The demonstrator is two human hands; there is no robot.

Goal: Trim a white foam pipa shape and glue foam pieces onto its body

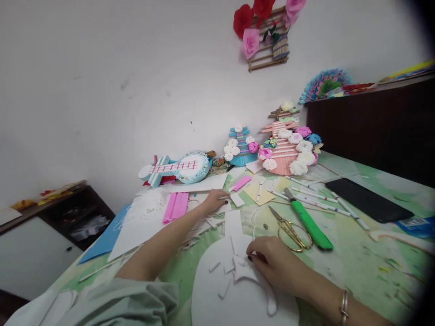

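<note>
- In the head view, a flat white board shaped like a lute (244, 307) is seen at the near middle of the table covered in a green patterned sheet (356, 267), its narrow neck pointed toward the far side.
- On the board's round body, small flat white offcuts (224, 288) are scattered, and a curved white cut-out (246, 271) is laid beside them.
- The right hand (277, 260) is placed over the board's right upper edge, beside the curved cut-out; its fingers are bent, with thumb and forefinger close together, but whether anything is pinched cannot be told.
- The left hand (214, 202) is stretched to the far middle, near a small white rectangle (237, 199); its fingers are extended, and whether a piece is grasped cannot be told.
- To the left, a folded bright pink paper (176, 206) and tangled white thread (149, 203) are laid out.
- To the right, gold-handled scissors (294, 233) are set just beside a green utility knife (312, 224); farther right, a flat black phone-like slab (369, 199) is seen.
- Along the far wall, a blue-and-white model instrument (176, 170) and a pink flower-trimmed model (282, 151) are displayed.
</note>
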